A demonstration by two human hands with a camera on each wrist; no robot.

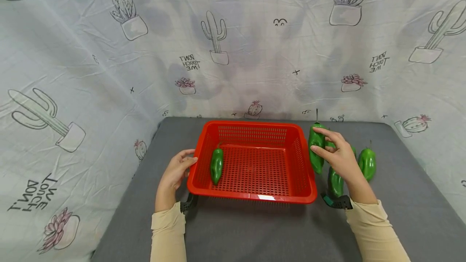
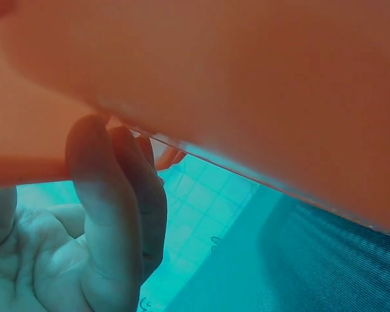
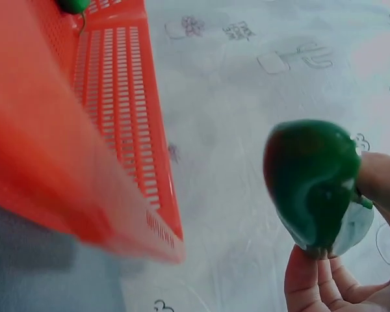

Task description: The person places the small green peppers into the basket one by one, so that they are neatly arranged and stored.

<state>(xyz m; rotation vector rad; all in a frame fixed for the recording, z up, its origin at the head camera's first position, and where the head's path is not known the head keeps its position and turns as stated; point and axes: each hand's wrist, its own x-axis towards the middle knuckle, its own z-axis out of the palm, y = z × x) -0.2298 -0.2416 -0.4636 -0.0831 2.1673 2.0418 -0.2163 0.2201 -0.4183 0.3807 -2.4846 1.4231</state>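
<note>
My right hand [image 1: 342, 157] pinches a long green pepper [image 1: 317, 164] between thumb and fingers, its stem pointing up. The pepper hangs just beside the right rim of a red plastic basket [image 1: 251, 124]. Up close in the right wrist view, the held pepper [image 3: 309, 182] shows its glossy rounded end, fingers [image 3: 304, 279] along its side. My left hand [image 1: 176, 171] grips the basket's left rim, thumb over the edge. In the left wrist view the fingers [image 2: 104, 188] curl against the basket's side. One green pepper [image 1: 217, 165] lies inside, near the left wall.
More green peppers lie on the grey table [image 1: 247, 233] right of the basket. One pepper [image 1: 335, 183] is partly hidden by my right hand, and another pepper [image 1: 367, 164] lies farther right. A white cactus-print cloth [image 1: 247, 84] hangs behind and at both sides.
</note>
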